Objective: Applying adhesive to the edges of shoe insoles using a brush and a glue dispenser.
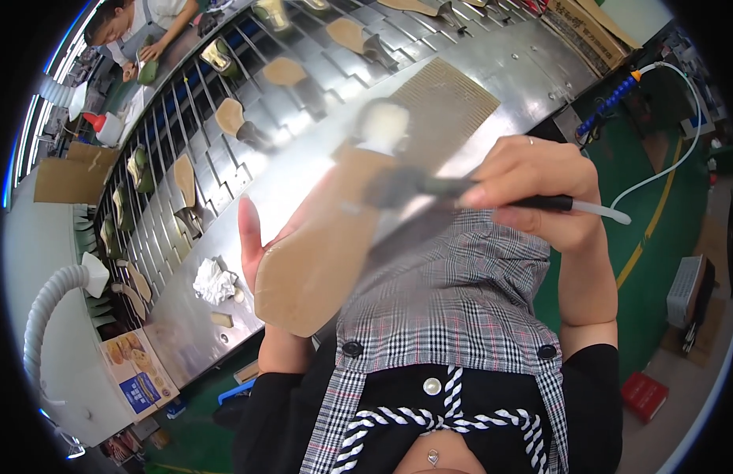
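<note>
My left hand [252, 235] holds a tan shoe sole [315, 272] from beneath, its thumb up along the left edge. The sole's broad end points toward me. In my right hand [536, 186] is a brush [544, 202] with a dark handle and a whitish end, gripped between thumb and fingers. Its head is smeared by motion and overlaps the middle of the sole; whether it touches cannot be told. Just beyond the sole stands a round container [386, 125] with white contents, also blurred. A dark strip, attached to or beside the sole, hangs blurred below the brush.
A slatted conveyor [248, 79] carries several tan soles with dark heels and green shoe pieces. Corrugated cardboard [453, 99] lies on the metal bench. Crumpled white paper [214, 281] sits at left, near a flexible duct [46, 316]. A co-worker [149, 35] handles a green piece far left.
</note>
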### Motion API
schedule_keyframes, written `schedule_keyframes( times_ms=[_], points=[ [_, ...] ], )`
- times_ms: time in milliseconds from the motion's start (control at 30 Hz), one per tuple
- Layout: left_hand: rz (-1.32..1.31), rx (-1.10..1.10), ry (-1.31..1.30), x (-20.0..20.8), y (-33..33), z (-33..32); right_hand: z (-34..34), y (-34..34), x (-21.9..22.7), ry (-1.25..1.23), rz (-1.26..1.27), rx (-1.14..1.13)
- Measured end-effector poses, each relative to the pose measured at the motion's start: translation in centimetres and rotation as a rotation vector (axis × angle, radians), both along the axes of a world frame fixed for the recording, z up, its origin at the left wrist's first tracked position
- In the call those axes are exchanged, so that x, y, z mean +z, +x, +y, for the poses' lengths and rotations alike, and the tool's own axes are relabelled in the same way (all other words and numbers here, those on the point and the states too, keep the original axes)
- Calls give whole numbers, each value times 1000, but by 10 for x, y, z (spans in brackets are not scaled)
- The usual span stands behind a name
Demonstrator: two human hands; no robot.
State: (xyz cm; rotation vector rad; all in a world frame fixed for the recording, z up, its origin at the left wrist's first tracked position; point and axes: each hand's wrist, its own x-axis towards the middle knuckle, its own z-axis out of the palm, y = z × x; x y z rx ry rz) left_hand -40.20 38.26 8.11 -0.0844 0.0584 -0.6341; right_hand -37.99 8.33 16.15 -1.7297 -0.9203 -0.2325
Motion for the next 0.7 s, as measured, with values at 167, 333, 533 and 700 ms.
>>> schedule_keyframes(
  times_ms=[167,333,533,700],
  points=[
    [-73,-28,100,4,-6,0,-8,2,3,26,68,171],
    [-62,-52,73,-3,-7,6,-22,8,4,-23,195,206],
    [-10,-115,125,-23,-4,22,-10,-3,5,120,427,-13],
    [-246,-78,36,-59,3,28,9,-14,4,-11,497,23]
  ],
)
